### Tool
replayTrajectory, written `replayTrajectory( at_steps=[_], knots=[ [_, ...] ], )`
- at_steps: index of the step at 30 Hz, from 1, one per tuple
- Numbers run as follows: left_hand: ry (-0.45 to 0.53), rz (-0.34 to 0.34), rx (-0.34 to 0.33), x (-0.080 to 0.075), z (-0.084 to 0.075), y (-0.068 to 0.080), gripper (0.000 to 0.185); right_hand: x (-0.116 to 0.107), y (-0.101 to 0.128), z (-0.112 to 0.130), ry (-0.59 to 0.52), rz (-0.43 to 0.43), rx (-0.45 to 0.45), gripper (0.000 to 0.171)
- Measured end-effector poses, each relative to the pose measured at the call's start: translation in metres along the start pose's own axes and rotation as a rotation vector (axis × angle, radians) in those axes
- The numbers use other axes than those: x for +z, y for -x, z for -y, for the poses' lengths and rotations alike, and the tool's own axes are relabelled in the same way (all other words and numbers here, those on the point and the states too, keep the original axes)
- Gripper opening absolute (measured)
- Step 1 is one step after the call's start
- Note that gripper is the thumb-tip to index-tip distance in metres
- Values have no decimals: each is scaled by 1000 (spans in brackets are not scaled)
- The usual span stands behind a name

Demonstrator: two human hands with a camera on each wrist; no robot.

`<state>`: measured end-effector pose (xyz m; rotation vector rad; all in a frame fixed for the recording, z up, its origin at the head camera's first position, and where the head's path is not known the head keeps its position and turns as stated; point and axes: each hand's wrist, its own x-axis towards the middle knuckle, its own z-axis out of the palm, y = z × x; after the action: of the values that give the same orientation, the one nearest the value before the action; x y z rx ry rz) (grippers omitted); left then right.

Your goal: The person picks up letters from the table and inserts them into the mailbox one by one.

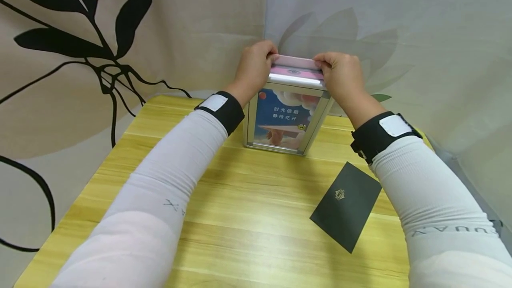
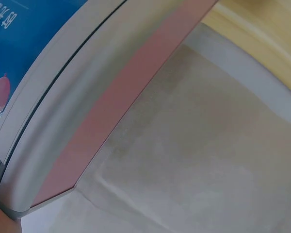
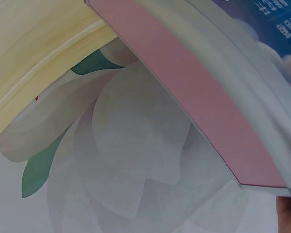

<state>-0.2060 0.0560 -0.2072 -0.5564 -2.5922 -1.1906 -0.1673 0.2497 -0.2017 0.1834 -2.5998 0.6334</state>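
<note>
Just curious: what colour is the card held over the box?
Pink, clearest in the right wrist view.

Not much room past your fingers [image 1: 267, 55]: the cloth backdrop [image 1: 360, 26] hangs right behind them, and the box [image 1: 286, 119] sits straight below. On your side of the fingers the surface [image 1: 256, 199] is open, apart from the dark card [image 1: 346, 206] lying flat well below the right ones.

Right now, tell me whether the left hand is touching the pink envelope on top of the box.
Touching. The head view shows the left hand with its fingers curled over the left end of the pink envelope above the box.
</note>
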Motion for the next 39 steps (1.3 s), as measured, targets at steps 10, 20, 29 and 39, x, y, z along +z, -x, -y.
replayTrajectory(
  at_steps=[10, 20, 29, 39],
  knots=[
    [-27, 90, -3, -1, -5, 7, 17, 1, 3, 1, 40, 74, 35, 28],
    [-25, 100, 4, 0, -7, 7, 18, -1, 7, 0, 34, 71, 28, 30],
    [-154, -30, 285, 7, -2, 21, 19, -19, 41, -6, -73, -196, -136, 23],
    [-214, 201, 595, 71, -21, 107, 20, -48, 139, -35, -4, -261, 17, 25]
  ],
)
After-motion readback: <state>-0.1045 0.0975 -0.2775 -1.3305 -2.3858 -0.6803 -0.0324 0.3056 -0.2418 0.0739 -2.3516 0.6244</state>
